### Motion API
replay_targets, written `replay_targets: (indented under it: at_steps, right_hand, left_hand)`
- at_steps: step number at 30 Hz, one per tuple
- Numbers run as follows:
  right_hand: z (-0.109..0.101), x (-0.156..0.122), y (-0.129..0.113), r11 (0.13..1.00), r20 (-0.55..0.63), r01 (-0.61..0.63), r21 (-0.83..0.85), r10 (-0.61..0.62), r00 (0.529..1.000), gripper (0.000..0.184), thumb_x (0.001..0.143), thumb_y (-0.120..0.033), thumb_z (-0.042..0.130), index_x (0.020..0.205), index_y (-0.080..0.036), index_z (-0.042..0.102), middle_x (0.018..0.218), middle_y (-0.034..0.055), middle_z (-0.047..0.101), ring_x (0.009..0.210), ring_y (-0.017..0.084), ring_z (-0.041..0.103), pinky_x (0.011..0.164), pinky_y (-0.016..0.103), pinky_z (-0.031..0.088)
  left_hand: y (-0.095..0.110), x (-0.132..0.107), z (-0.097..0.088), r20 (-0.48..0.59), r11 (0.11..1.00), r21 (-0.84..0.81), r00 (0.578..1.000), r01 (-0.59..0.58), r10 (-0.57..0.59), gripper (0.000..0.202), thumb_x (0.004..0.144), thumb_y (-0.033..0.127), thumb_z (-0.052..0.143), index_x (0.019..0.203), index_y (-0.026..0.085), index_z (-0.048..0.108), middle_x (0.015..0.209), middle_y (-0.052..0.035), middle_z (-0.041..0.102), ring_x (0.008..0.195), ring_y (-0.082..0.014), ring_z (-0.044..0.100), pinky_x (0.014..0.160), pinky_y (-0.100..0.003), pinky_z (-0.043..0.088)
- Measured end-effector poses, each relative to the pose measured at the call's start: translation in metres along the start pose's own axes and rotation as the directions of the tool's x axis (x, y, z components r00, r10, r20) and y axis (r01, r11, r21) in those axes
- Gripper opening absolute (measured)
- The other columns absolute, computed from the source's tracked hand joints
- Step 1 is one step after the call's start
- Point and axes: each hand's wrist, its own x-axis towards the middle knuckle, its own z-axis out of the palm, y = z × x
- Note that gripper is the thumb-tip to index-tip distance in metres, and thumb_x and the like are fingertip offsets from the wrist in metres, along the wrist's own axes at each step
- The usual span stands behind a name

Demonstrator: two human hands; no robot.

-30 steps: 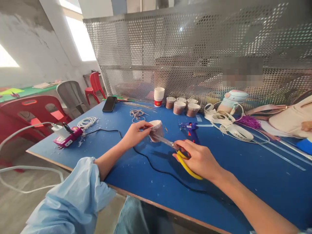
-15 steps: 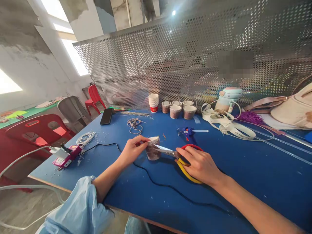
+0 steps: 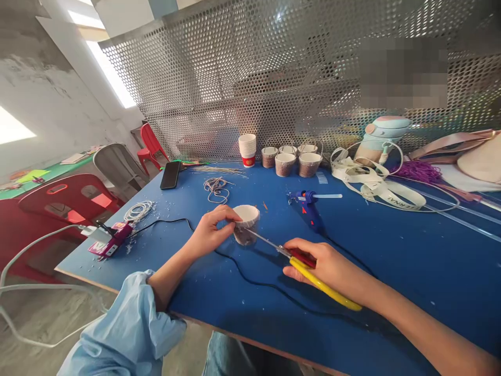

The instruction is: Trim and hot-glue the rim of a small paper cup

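My left hand (image 3: 211,230) pinches the rim of a small paper cup (image 3: 246,223) that stands upright on the blue table (image 3: 410,261). My right hand (image 3: 326,263) is closed round the yellow and red handles of a pair of scissors (image 3: 301,261). The scissor blades are together and their tip touches the cup's side just below the rim. A black cable (image 3: 250,277) runs across the table under both hands.
A blue glue gun (image 3: 309,206) lies behind the scissors. At the back stand a stack of cups (image 3: 247,150), three small decorated cups (image 3: 291,160), a phone (image 3: 171,174), string (image 3: 216,187), white ribbon (image 3: 376,183) and a perforated metal screen (image 3: 274,78). A power strip (image 3: 107,241) sits far left.
The cup went from lying tilted on its side in my left hand to standing upright. The scissor blades, open half a second ago, are now together with their tip at the cup's side.
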Motion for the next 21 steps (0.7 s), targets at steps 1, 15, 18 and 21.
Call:
replay_targets:
  at_steps: [1,15,18,21]
  right_hand:
    - [-0.001,0.000,0.001,1.000,0.025,-0.020,0.024,0.019,0.999,0.041,0.081,-0.056,0.062,0.102,-0.020,0.064,0.070,-0.0030,0.055,0.060,0.011,0.043,0.056,0.023,0.040]
    - [-0.004,-0.003,-0.001,0.949,0.238,-0.114,0.294,0.043,0.970,0.043,0.075,-0.056,0.070,0.092,-0.018,0.060,0.066,-0.0061,0.042,0.059,0.009,0.033,0.053,0.022,0.030]
    - [-0.008,-0.002,-0.005,0.947,0.286,-0.147,0.287,0.062,0.956,0.047,0.073,-0.058,0.071,0.093,-0.016,0.060,0.063,-0.0064,0.041,0.057,0.008,0.031,0.050,0.021,0.028]
    - [-0.011,-0.002,-0.007,0.951,0.318,-0.153,0.270,0.062,0.946,0.047,0.073,-0.058,0.071,0.092,-0.017,0.059,0.059,-0.0076,0.039,0.052,0.006,0.030,0.045,0.019,0.025]
  left_hand:
    - [0.001,0.000,0.000,0.001,1.000,-0.002,1.000,-0.010,0.010,0.015,0.080,0.016,0.052,0.083,0.019,0.066,0.083,-0.0042,0.067,0.083,-0.0164,0.061,0.081,-0.032,0.048]
    - [0.009,-0.003,0.000,0.095,0.973,0.069,0.973,-0.219,0.212,0.021,0.083,0.008,0.050,0.087,0.017,0.069,0.084,-0.0047,0.069,0.084,-0.0154,0.061,0.079,-0.030,0.050]
    - [0.010,-0.003,0.000,0.154,0.963,0.063,0.956,-0.262,0.250,0.022,0.084,0.007,0.050,0.088,0.017,0.069,0.086,-0.0050,0.069,0.086,-0.0155,0.061,0.080,-0.030,0.051]
    - [0.009,-0.003,0.000,0.205,0.953,0.042,0.937,-0.299,0.285,0.024,0.084,0.005,0.049,0.091,0.017,0.069,0.088,-0.0053,0.068,0.088,-0.0155,0.060,0.082,-0.030,0.050]
